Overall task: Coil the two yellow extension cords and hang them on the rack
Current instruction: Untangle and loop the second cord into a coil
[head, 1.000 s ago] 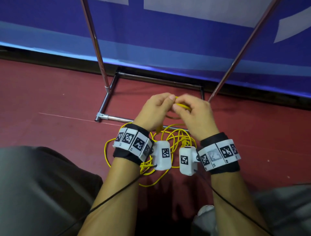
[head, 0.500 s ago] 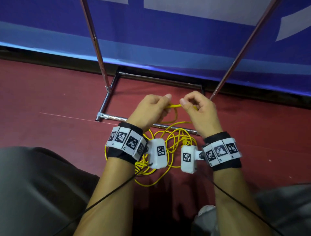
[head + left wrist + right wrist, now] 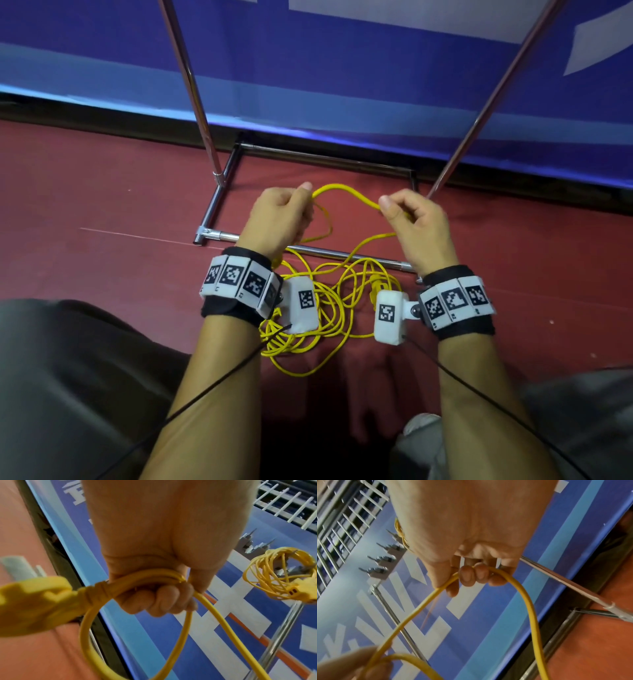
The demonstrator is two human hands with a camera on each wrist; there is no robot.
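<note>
Setting: dark red floor [image 3: 102, 205], blue printed banner [image 3: 342, 85] along the far side.

Nearest to me I see grey trouser legs [image 3: 68, 377] at both lower corners and my two forearms, each with a black wristband carrying white coded tags [image 3: 239, 281].

Between and under the wrists: a loose tangle of thin yellow extension cord [image 3: 329, 308] on the floor, overlapping the front bar of the rack base. A yellow connector sits in the tangle near the right wrist camera; its detail is too small to read.

My left hand [image 3: 277, 219] is closed around the cord. In the left wrist view the fingers [image 3: 164, 600] curl over at least two passes of cord forming a small loop, with the blurred yellow plug [image 3: 30, 604] sticking out beside the hand.

My right hand [image 3: 418, 226] pinches the same cord between thumb and forefinger, the other fingers [image 3: 474, 576] curled over it. A short arc of cord spans the gap between the two hands, which are apart.

Beyond the hands: the chrome tubular rack [image 3: 212, 219], its rectangular base on the floor and two uprights rising out of view.

In the left wrist view, a second yellow extension cord, already coiled [image 3: 281, 574], hangs at the top of a rack upright.
</note>
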